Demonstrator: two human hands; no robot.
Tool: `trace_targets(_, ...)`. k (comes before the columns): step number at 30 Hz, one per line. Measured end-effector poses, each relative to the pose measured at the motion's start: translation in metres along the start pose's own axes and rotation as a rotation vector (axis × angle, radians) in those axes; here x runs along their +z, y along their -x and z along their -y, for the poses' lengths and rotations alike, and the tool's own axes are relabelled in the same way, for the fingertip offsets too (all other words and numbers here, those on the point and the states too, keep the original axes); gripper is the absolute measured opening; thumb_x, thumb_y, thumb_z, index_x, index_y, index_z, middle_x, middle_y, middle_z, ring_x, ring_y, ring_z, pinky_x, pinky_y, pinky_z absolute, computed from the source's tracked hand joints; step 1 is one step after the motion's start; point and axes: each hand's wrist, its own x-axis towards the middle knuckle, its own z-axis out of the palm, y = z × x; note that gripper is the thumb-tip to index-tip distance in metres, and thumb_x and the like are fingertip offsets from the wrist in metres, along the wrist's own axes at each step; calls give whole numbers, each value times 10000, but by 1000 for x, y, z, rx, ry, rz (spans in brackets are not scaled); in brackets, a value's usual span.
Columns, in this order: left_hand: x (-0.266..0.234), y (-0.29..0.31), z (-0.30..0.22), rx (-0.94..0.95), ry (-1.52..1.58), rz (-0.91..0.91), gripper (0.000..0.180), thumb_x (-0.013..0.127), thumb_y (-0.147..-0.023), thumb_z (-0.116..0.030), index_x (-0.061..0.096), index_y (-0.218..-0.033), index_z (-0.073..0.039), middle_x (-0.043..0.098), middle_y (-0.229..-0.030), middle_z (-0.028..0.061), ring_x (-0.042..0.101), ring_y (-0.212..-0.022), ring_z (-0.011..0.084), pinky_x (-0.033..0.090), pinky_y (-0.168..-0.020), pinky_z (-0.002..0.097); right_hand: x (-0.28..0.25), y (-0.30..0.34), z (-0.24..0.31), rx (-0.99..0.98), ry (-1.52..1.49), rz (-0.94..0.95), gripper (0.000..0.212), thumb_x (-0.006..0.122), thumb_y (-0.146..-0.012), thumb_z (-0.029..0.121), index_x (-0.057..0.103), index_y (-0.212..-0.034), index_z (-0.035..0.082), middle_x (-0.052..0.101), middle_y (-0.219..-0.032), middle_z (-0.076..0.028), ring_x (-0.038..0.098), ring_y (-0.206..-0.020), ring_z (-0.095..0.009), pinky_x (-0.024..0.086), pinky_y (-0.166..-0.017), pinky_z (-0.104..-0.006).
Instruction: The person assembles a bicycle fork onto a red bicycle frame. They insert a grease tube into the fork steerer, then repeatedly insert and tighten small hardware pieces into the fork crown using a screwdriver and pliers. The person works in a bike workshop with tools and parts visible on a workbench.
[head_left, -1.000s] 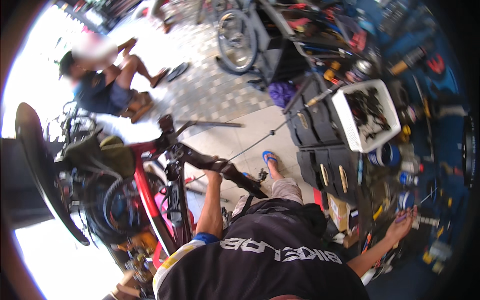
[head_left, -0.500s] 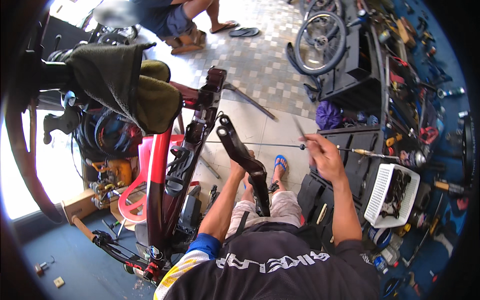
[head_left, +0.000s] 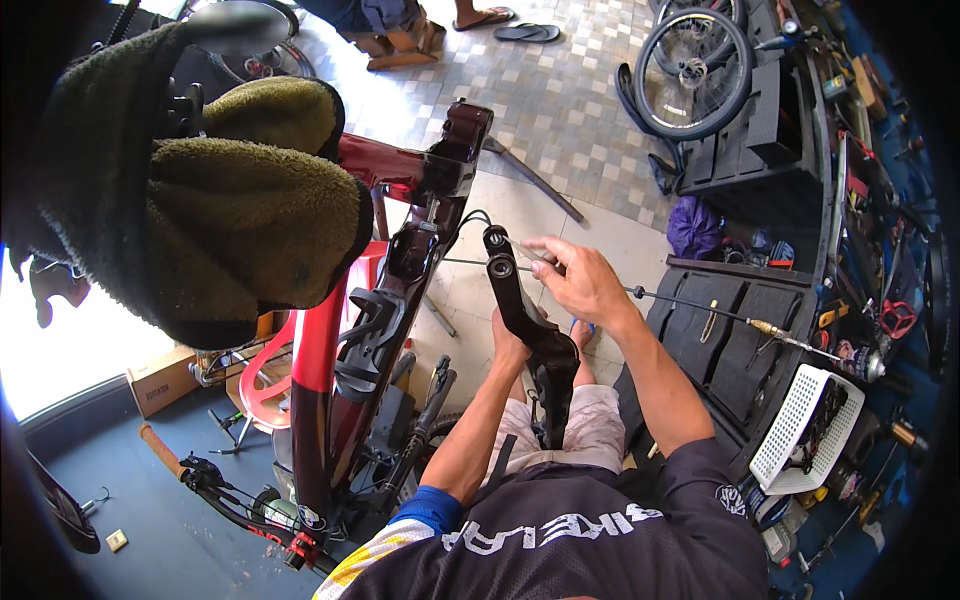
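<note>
A black, bent bike-frame arm, probably a swingarm, stands between my knees. Two round pivot holes show at its upper end. My left hand is closed around its middle from the left side, with most of the fingers hidden behind it. In my right hand a thin, rod-like tool is pinched, and its tip reaches the upper pivot hole. Left of the arm is a dark red bike frame, held upright, with a black bottle cage on it. A thin dark cable passes behind the arm and my right hand.
Olive-and-black cloth covers hang close at upper left. At right are black drawers, a white basket of dark parts, and scattered tools. Bike wheels lean beyond. Another person's foot shows at the top.
My right hand has come left and down onto the arm's upper end, bringing the thin tool to the pivot hole. My view has shifted; the cloth covers loom larger.
</note>
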Motion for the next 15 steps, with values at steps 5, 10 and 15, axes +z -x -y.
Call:
trace_targets(5, -2, -1, -1, -5, -24, 24, 246, 794, -759, -103, 568, -815, -26, 597, -661, 51, 582, -596, 177, 472, -543, 365, -2, -10, 6, -54, 34, 3, 299, 621, -931, 141, 689, -1214, 71, 743, -968, -185, 722, -864, -342, 554, -780, -411)
trace_targets(10, 0, -3, 12, -46, -7, 38, 257, 787, -775, -111, 562, -863, -23, 604, -675, 54, 595, -609, 176, 486, -554, 356, -3, -18, 11, -96, 58, 4, 268, 601, -923, 145, 724, -1154, 90, 733, -962, -199, 697, -893, -408, 560, -801, -464)
trace_targets(15, 0, -3, 14, -61, 16, 56, 240, 765, -801, -102, 552, -879, -23, 612, -682, 56, 605, -610, 165, 495, -553, 342, -4, -21, 18, -61, 120, 48, 276, 630, -919, 119, 721, -1174, 69, 740, -1026, -193, 722, -942, -358, 564, -827, -398)
